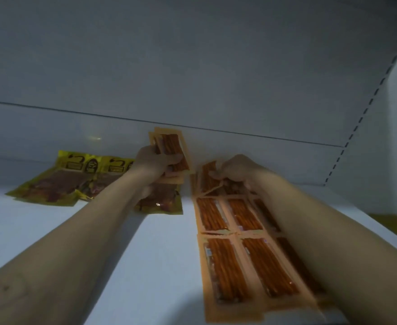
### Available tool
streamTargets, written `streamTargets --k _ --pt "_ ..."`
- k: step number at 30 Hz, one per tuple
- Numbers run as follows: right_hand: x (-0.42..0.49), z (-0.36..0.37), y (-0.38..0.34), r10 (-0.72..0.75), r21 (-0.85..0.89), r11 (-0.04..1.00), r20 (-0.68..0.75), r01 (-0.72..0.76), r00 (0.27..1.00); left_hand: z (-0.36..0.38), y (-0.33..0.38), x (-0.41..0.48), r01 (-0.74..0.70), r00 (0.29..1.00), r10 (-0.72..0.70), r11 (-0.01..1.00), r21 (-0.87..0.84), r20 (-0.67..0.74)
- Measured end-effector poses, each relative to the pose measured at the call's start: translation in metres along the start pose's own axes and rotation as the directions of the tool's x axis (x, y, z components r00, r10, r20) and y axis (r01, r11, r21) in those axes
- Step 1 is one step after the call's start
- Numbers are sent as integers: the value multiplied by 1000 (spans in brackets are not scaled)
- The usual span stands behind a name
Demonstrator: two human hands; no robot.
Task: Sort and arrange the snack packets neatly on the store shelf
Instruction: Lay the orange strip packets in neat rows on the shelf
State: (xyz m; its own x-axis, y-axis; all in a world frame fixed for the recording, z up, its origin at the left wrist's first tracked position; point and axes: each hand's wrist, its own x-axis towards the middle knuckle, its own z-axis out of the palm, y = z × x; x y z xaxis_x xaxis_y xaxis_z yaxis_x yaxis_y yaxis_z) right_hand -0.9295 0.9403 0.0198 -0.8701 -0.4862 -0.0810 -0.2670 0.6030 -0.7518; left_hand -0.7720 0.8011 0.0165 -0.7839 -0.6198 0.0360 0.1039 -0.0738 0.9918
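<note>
My left hand grips a small stack of orange stick-snack packets held upright near the back of the white shelf. My right hand pinches the edge of an orange packet at the far end of the rows. Several orange packets lie flat in rows on the shelf's right side, partly hidden under my right forearm. Yellow packets with dark contents lie flat at the left rear, and one more yellow packet lies under my left wrist.
The shelf's white back wall rises behind the packets. A slotted upright runs along the right rear corner. The shelf's right edge drops to a yellowish floor.
</note>
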Motion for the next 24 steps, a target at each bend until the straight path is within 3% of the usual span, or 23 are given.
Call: streamTargets --k 3,8,12,14,16,18,21,24 --pt "8 12 -3 10 -68 998 48 -7 999 -5 5 8 7 1000 -7 997 -75 -2" --pt "12 15 -2 -19 -325 946 6 20 1000 1 -6 10 -4 999 3 1000 17 45" --pt "10 15 -4 13 -402 915 41 5 999 5 -8 4 10 992 -12 1000 16 128" --pt "8 12 -8 -47 -360 932 0 44 999 5 -8 3 8 990 -5 1000 -17 143" --pt "2 2 -18 -97 -96 991 -68 90 993 6 -8 2 14 990 -3 997 -74 144" --pt "-10 -9 -29 -134 153 980 29 128 991 8 -8 3 24 988 -4 991 -131 151" --pt "-24 -13 -32 -223 16 974 219 225 950 15 -11 0 40 981 -7 985 -168 195" --pt "-21 -25 -26 -236 -82 966 105 245 966 19 -13 -4 89 963 -46 984 -155 264"
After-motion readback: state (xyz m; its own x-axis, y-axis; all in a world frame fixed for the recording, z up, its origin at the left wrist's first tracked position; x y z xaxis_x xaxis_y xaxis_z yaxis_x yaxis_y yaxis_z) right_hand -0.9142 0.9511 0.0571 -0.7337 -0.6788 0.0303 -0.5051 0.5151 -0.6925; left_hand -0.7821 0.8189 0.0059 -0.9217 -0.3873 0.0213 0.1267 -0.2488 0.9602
